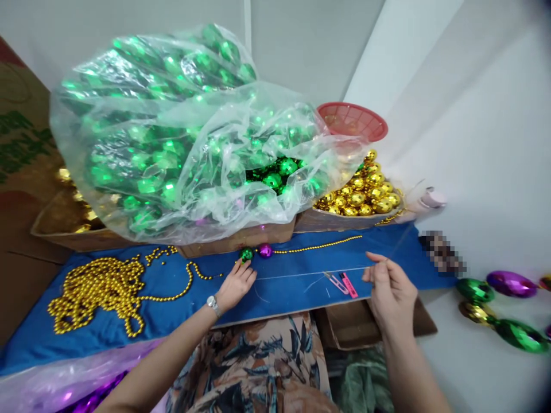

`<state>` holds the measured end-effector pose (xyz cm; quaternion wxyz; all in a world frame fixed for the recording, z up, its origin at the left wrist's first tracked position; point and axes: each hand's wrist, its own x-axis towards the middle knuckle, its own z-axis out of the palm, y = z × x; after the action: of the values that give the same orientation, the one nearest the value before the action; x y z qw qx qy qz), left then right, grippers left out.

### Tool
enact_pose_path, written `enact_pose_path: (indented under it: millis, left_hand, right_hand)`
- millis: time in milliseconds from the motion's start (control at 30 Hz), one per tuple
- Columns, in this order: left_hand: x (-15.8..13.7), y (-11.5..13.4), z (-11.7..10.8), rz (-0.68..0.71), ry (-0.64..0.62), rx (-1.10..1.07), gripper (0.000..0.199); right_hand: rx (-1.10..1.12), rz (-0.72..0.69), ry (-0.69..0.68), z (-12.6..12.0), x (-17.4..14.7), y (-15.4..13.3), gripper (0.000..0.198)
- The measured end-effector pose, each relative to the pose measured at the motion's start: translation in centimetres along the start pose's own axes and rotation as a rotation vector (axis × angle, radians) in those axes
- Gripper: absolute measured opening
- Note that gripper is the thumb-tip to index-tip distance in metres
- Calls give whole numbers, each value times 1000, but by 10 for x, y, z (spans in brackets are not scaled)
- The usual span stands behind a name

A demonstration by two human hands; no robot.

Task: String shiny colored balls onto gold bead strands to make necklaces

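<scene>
My left hand (236, 282), with a watch on the wrist, has its fingertips closed on a shiny green faceted bead (246, 254) at the middle of the table. Right beside that bead lies a purple bead (266, 250), and a strand of small gold beads (318, 246) runs from it to the right. My right hand (391, 287) is raised at the right, its fingers pinched on a thin white thread (310, 273). The thread stretches leftward toward my left hand. Below it lie small pink thread snips (336, 283) and a pink cutter-like tool (349, 285).
A blue cloth (275, 298) covers the table. Behind stand a big clear bag of green beads (172, 137), a box of gold beads (357, 198) and a red basket (353, 120). Gold bead strands (99, 292) are heaped left. Large-bead garlands (512, 284) hang at right.
</scene>
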<state>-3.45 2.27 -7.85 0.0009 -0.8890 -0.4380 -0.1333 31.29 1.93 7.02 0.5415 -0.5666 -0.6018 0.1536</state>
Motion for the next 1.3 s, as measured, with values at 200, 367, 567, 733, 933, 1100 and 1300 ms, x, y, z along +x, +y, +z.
enact_pose_path:
  millis: [200,367,567,733,933,1100,1300]
  left_hand:
    - [-29,11,-9,-60,89,98,49]
    - [-98,35,-22,-80,34,86,44]
    - [-178,39,-20,-217,-107,91,41]
    - [-194,37,-19,-268,-113,74,39]
    - [-155,23,-28,-422,-2,-25,28]
    - [-90,-16,-7,-549,105,10,31]
    - [-53,-47,15,-591,127,28,23]
  right_hand:
    - [-728,-293,-725,51,-27,66,36]
    - [-802,-339,-887,99,-45,101,30]
    - [-831,-340,-926,113,-47,115,36]
    - [-820,-357,-942,107,-59,99,44]
    - [-649,-449,-1120,99,-103,58,39]
    - [-589,-464,-1192,101,-133,43,35]
    - [-545,-407,-1166,95,-150,47,32]
